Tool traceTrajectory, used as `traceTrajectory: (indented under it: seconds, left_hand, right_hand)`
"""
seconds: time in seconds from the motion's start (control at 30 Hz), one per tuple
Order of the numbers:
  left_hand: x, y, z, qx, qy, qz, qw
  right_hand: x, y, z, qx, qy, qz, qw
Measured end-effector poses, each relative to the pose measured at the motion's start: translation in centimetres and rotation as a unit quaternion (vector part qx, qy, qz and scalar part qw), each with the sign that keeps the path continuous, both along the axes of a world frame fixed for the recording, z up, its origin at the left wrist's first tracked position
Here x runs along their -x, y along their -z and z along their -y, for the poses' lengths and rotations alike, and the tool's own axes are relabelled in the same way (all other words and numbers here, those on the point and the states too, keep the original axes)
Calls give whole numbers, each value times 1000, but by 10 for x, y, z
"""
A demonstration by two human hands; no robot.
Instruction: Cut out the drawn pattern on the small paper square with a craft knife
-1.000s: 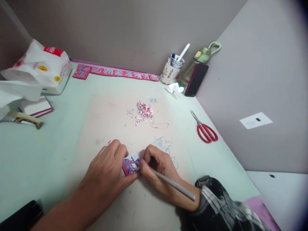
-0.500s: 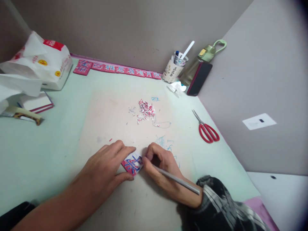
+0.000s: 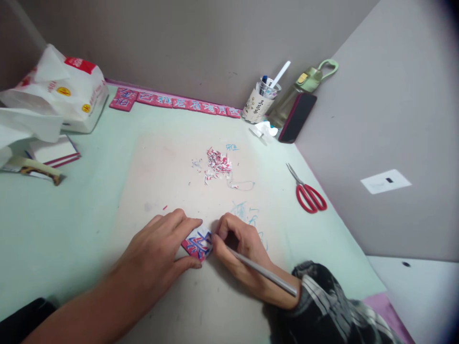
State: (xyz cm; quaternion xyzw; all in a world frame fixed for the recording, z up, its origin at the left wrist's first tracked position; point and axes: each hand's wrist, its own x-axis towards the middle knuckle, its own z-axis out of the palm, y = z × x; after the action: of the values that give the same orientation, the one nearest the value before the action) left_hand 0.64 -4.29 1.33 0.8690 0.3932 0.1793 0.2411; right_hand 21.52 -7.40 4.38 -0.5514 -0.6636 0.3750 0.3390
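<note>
On the mint-green desk (image 3: 96, 210), a blue-marked tile (image 3: 195, 247) is clasped edgewise by the left hand (image 3: 163, 243). A silver pen-like tool (image 3: 268, 274) is pinched by the right hand (image 3: 242, 253).

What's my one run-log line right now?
left hand: holds pink tile | right hand: grips silver pen-like tool, tip hidden | beyond: red-and-white shavings | far right: scissors, untouched

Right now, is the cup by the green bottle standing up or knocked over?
Standing up. The cup has its rim at the top, and a white stick pokes up out of it.
</note>
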Motion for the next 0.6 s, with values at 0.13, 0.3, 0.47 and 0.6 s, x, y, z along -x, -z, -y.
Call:
traceTrajectory:
  seconds: [0.13, 0.3, 0.47, 0.6]
  left_hand:
    - [-1, 0, 0, 3, 9, -1, 1000]
    - [-4, -3, 2, 3, -14, 2, 1000]
    - [-7, -3, 5, -2, -28, 7, 1000]
    - [-8, -1, 6, -9, -33, 10, 999]
  right_hand:
    - [0, 0, 0, -4, -1, 2, 1000]
    - [0, 0, 1, -4, -1, 0, 1000]
    - [0, -1, 1, -7, -8, 7, 1000]
    - [0, 1, 1, -11, -9, 7, 1000]
